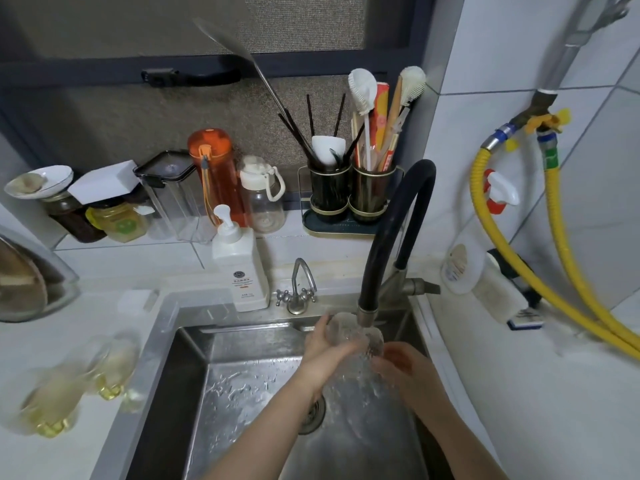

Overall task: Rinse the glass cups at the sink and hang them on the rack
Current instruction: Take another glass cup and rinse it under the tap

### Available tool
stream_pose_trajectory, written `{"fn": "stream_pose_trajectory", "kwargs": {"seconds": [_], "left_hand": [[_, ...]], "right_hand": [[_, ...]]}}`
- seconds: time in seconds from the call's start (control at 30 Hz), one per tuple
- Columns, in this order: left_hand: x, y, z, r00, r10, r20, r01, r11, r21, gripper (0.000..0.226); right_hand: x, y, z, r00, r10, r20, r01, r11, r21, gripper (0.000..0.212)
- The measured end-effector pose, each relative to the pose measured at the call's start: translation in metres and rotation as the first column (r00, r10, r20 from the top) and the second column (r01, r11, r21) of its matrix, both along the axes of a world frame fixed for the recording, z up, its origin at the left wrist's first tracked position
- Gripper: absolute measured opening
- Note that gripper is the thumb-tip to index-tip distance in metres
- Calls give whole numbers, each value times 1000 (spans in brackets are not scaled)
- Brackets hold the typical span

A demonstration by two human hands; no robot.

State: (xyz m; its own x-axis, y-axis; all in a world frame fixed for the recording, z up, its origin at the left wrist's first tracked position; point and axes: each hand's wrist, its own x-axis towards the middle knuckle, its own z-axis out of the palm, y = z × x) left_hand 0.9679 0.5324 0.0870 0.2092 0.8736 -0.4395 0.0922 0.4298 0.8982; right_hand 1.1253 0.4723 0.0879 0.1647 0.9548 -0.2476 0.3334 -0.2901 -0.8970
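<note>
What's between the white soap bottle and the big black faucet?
A small silver tap stands between the soap bottle and the black faucet, seen from the head camera.

black faucet hose (391,220), orange bottle (216,174), yellow hoses (554,271)

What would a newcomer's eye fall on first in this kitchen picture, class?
First, the two hands, left hand and right hand, holding a glass cup under the black faucet over the steel sink. Next, the yellow hoses on the right wall and the orange bottle behind.
</note>
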Motion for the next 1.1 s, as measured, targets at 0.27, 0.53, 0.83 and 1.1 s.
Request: {"fn": "stream_pose_trajectory", "kwargs": {"seconds": [0.27,0.53,0.83,1.1], "left_hand": [[24,-13,14,926,-130,-354,287,851,440,75],[19,-22,27,952,46,302,6,986,-169,39],[14,-22,-1,842,266,469,23,852,-523,64],[28,-16,5,792,301,531,54,832,-552,64]], "right_hand": [[59,9,2,991,-110,72,112,993,-25,33],[87,64,4,970,-165,181,163,986,23,51],[85,92,-3,946,-192,261,172,980,99,65],[88,90,-6,954,-170,246,164,985,45,49]]}}
